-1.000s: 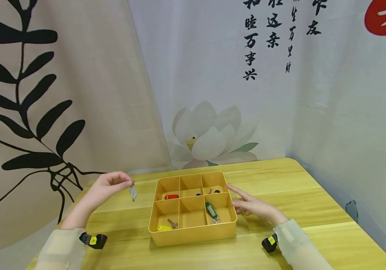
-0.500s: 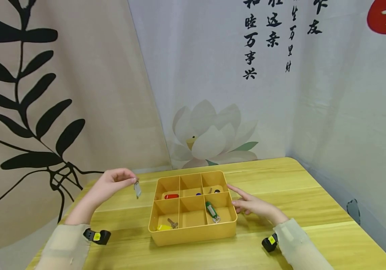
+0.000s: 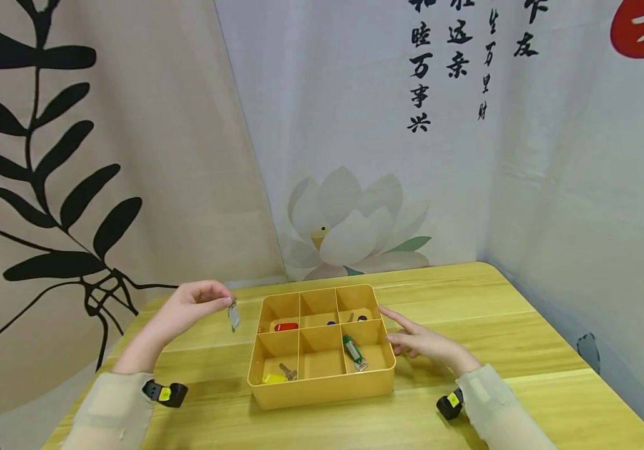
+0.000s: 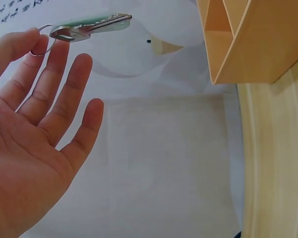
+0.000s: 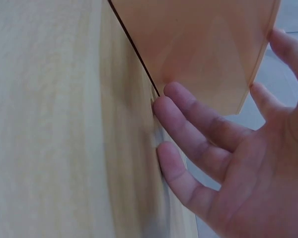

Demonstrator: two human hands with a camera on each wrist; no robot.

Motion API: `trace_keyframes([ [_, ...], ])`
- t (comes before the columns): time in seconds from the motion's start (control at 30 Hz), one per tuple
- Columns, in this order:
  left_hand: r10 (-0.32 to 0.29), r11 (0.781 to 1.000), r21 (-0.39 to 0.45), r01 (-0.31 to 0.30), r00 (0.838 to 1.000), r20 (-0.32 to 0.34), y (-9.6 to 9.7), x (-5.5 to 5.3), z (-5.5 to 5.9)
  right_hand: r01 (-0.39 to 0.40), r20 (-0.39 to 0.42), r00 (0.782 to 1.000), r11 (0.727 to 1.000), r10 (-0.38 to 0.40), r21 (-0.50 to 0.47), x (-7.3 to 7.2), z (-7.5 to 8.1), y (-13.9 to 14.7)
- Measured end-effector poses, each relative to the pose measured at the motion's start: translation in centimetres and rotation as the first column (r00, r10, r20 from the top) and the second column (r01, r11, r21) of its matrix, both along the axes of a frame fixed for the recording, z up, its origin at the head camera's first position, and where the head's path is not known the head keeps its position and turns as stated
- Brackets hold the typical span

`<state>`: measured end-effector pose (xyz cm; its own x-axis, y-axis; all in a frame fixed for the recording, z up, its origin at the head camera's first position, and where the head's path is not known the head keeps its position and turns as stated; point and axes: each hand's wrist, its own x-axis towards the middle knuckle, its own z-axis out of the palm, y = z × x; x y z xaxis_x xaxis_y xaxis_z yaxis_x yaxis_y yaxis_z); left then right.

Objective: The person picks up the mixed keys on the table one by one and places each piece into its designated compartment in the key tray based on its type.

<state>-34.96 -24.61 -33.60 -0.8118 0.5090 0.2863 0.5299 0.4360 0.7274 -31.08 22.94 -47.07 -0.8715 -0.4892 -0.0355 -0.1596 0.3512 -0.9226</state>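
Observation:
My left hand (image 3: pixel 187 312) is raised over the table to the left of the yellow compartment box (image 3: pixel 322 395). Thumb and forefinger pinch the ring of a keychain, from which a key (image 4: pixel 84 32) and a pale green tag (image 4: pixel 121 23) hang; the other fingers are spread. On the box's right side, my right hand (image 3: pixel 426 344) touches the outer wall (image 5: pixel 198 44) with mostly straight fingers. Inside the box lie a red tag (image 3: pixel 286 327) at back left, a yellow tag (image 3: pixel 273 379) with a key (image 3: pixel 288 373) at front left, and a green key tag (image 3: pixel 352 352) at front right.
Small blue-and-metal items (image 3: pixel 362 319) lie in the back right compartment, and a blue bit (image 3: pixel 331 324) in the back middle one. The wooden table (image 3: pixel 496 325) ends at a printed curtain (image 3: pixel 356 125). Low dividers split the box.
My left hand has shifted a little to the right, toward the box, with the keychain still pinched. The right hand and the box stay where they were.

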Motion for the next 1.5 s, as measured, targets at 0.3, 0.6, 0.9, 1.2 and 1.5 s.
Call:
trace_keyframes([
  [0.3,-0.022,1.000,-0.007,0.022,1.000,0.001,0.5,-0.1,-0.1,0.003,0.003,1.000,1.000,-0.003,0.006,0.2,0.1,0.0],
  [0.6,-0.048,0.999,0.005,0.048,0.999,0.000,1.2,-0.1,-0.2,0.013,0.006,1.000,1.000,-0.013,0.003,0.0,0.1,-0.1],
  [0.9,-0.088,0.996,0.028,0.087,0.996,0.012,2.2,-0.1,-0.5,0.004,-0.006,1.000,1.000,-0.004,-0.003,0.2,0.2,-0.2],
  [1.2,-0.112,0.993,0.038,0.111,0.993,0.032,2.8,0.3,-0.7,0.004,-0.010,1.000,1.000,-0.004,-0.011,0.4,0.5,-0.5],
  [1.5,-0.140,0.990,0.036,0.140,0.990,0.012,3.4,0.4,-1.0,0.007,-0.017,1.000,1.000,-0.007,-0.018,0.9,0.4,-0.5],
])
